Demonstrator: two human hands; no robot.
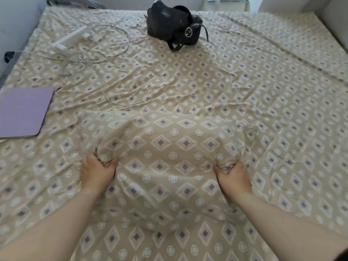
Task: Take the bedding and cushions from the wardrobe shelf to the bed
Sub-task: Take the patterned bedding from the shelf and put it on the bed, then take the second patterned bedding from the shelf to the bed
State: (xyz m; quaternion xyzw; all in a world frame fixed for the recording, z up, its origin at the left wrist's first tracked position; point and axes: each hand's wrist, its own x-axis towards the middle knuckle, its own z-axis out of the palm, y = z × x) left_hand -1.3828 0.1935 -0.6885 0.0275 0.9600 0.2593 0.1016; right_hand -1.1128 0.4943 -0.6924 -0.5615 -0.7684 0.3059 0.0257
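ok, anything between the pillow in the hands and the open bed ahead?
Nothing visible. Both hands, left and right, grip the beige diamond-patterned pillow already over the matching bedsheet. The purple flat tablet, white cables and black leather handbag lie left and far back.

A wide bed (244, 87) covered in a beige diamond-patterned sheet fills the view in soft, even light. Pale walls (17, 25) border the bed's left, far and right sides. Beyond its far edge stands a pale piece of furniture (224, 4), only partly in view.
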